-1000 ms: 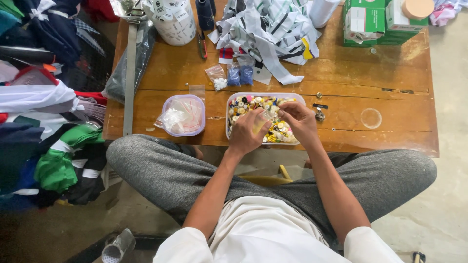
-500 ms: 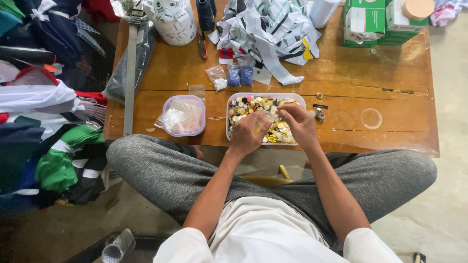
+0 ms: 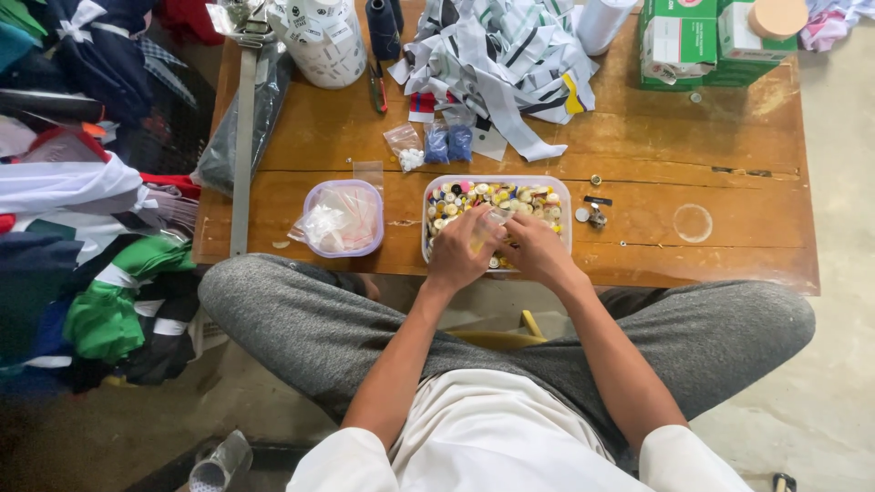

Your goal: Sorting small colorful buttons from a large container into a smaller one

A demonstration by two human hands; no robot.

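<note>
Now | left hand [image 3: 460, 255] and right hand [image 3: 538, 253] pinch a small clear bag [image 3: 486, 226] together over the near edge of the button tray [image 3: 497, 196], drawn slightly nearer than a second ago | desk [image 3: 747, 255] | bagging seemingly continues.

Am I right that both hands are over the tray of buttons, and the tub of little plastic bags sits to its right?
Not quite. In the head view the tub of plastic bags sits left of the button tray; both the left hand and right hand are over it.
</note>
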